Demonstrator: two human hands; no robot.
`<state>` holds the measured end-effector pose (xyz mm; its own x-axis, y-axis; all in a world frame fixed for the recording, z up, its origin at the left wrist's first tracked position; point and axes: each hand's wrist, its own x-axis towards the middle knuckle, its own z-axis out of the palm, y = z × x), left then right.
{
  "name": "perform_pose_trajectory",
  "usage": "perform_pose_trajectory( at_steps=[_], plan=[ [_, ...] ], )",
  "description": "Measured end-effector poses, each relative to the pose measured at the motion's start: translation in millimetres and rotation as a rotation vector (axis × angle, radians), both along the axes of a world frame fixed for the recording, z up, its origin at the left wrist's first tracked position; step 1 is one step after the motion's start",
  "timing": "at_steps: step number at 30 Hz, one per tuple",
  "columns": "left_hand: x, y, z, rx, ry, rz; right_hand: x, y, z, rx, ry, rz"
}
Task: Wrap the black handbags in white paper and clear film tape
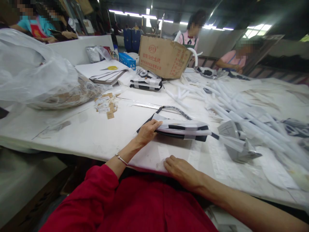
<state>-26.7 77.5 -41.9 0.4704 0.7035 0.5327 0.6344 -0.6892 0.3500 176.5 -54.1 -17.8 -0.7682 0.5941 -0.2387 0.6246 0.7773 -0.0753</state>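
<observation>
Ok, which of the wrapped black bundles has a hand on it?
The long, nearer bundle with the looped strap: the left hand is on its left end. The farther bundle, by the cardboard carton, has none.

Room on the tabletop [116, 138] left of the bag [181, 127], tape dispenser [235, 146] and strips [259, 130] as obstacles rightward

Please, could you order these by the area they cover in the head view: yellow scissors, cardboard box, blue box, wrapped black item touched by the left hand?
1. Cardboard box
2. Wrapped black item
3. Blue box
4. Yellow scissors
</observation>
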Motion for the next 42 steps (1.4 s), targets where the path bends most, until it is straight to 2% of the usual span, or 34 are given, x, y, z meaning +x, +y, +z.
perform_pose_trajectory(
  at_steps=[5,9,12,14,15,17,18,19,20,22,24,26,29,31,37,42],
  plan=[
    [0.8,1.3,-1.9,-0.001,0.015,0.015,-3.4,6.4,-4.1,0.067,-0.022,0.019],
    [1.5,-1.1,-9.9,0.046,0.016,0.023,-16.2,6.8,-11.0,0.055,0.037,-0.149],
    [2.4,-9.9,-23.7,0.143,0.041,0.015,-28.5,-9.1,-10.7,-0.009,0.115,-0.257],
    [2.9,-18.2,-34.4,0.232,0.062,0.004,-30.9,-20.6,-0.9,-0.166,0.189,-0.269],
    [3.0,-22.3,-38.9,0.269,0.071,-0.003,-29.4,-23.5,7.4,-0.304,0.253,-0.240],
    [2.5,-28.9,-44.9,0.307,0.084,-0.021,-21.8,-19.1,28.5,-0.591,0.444,-0.161],
    [1.9,-31.2,-46.2,0.308,0.089,-0.035,-16.4,-10.5,39.0,-0.667,0.556,-0.152],
    [1.2,-32.6,-46.7,0.301,0.092,-0.049,-10.5,2.3,47.8,-0.661,0.673,-0.186],
    [0.5,-33.3,-46.6,0.292,0.093,-0.062,-4.6,18.7,53.7,-0.563,0.778,-0.270],
    [-0.9,-33.0,-46.2,0.286,0.088,-0.079,5.6,57.1,54.0,-0.208,0.904,-0.458],
    [-1.8,-31.8,-46.6,0.288,0.082,-0.080,11.9,92.4,39.4,0.047,0.825,-0.520],
    [-2.0,-31.2,-47.9,0.287,0.073,-0.076,13.8,114.3,16.6,0.138,0.675,-0.490],
    [-1.5,-32.8,-48.9,0.266,0.046,-0.067,12.6,117.9,-13.9,0.180,0.587,-0.404],
    [-0.9,-35.1,-48.1,0.242,0.029,-0.060,12.9,110.1,-24.2,0.217,0.625,-0.355],
    [0.7,-39.1,-48.0,0.224,0.007,-0.053,17.2,103.0,-24.6,0.196,0.646,-0.275],
    [1.2,-39.7,-50.0,0.250,0.007,-0.041,5.0,104.1,-22.7,0.215,0.607,-0.403]
  ],
)
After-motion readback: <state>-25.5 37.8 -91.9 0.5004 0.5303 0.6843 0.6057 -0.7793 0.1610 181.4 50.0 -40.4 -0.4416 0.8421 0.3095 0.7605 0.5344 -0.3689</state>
